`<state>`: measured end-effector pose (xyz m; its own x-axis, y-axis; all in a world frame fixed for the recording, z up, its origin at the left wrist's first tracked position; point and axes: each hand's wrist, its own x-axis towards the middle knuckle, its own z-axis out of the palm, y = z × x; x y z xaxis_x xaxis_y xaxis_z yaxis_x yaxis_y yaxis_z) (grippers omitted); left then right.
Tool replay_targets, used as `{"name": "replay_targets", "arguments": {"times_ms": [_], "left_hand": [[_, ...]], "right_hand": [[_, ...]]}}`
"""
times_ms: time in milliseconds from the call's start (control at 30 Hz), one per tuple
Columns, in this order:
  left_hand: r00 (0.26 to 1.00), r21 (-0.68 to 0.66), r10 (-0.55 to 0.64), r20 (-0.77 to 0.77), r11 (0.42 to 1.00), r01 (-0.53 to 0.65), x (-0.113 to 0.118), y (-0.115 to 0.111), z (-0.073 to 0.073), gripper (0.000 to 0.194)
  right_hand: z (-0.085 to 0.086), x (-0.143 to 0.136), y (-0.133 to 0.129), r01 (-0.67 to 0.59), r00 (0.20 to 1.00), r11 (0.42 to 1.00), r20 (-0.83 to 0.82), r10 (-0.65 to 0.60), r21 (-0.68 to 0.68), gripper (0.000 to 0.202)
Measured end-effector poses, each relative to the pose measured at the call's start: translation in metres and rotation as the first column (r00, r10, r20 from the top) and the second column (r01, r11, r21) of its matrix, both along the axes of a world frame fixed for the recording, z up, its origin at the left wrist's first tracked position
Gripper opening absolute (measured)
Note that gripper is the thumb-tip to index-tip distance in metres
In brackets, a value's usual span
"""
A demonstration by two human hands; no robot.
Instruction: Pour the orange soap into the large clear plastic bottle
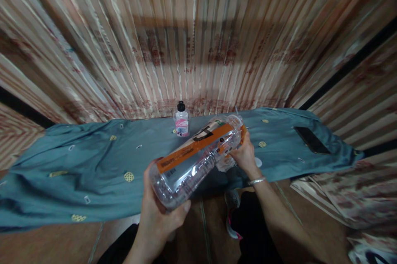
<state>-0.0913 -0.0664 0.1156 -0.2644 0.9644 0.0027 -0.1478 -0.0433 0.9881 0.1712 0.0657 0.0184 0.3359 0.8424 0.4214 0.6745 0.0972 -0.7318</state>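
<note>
A large clear plastic bottle [195,162] with an orange and white label lies tilted across my two hands, its base toward me on the left and its neck up to the right. My left hand [161,218] is wrapped round the base, thumb underneath. Around the neck end closes my right hand [246,153], with a bracelet at its wrist; an orange patch shows by its fingers. Clear plastic [226,164] shows below that hand, its kind hard to make out. A small white disc [258,162] lies beside the right wrist. Inside the bottle I make out no contents.
A teal patterned cloth [102,173] covers the narrow table. Behind the large bottle stands a small bottle [182,125] with a black cap and pink label. A dark phone [312,140] lies at the right. Pleated curtains [198,49] hang close behind, with dark bars at both sides.
</note>
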Motion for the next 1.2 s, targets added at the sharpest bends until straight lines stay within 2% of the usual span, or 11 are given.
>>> {"name": "replay_targets", "arguments": {"times_ms": [333, 600, 933, 1200], "left_hand": [[0.999, 0.007, -0.002, -0.035, 1.000, 0.002, 0.0008, -0.0006, 0.0017, 0.096], [1.000, 0.019, -0.005, -0.014, 1.000, 0.006, 0.0012, -0.0002, 0.0024, 0.094], [0.999, 0.014, -0.017, -0.031, 1.000, 0.017, -0.0006, 0.0005, 0.0005, 0.099], [1.000, -0.007, 0.010, 0.024, 1.000, -0.010, 0.0041, -0.0005, 0.0057, 0.097]], "right_hand": [[-0.0019, 0.0018, 0.0001, -0.011, 1.000, 0.999, 0.007, 0.010, 0.030, 0.097], [-0.0019, 0.0012, 0.0005, 0.011, 1.000, 1.000, 0.006, -0.011, -0.004, 0.102], [-0.0012, 0.0032, 0.0002, -0.037, 0.999, 0.999, -0.008, 0.037, 0.035, 0.100], [0.0021, 0.0053, -0.0017, -0.070, 0.997, 0.997, -0.012, 0.070, -0.011, 0.103]]}}
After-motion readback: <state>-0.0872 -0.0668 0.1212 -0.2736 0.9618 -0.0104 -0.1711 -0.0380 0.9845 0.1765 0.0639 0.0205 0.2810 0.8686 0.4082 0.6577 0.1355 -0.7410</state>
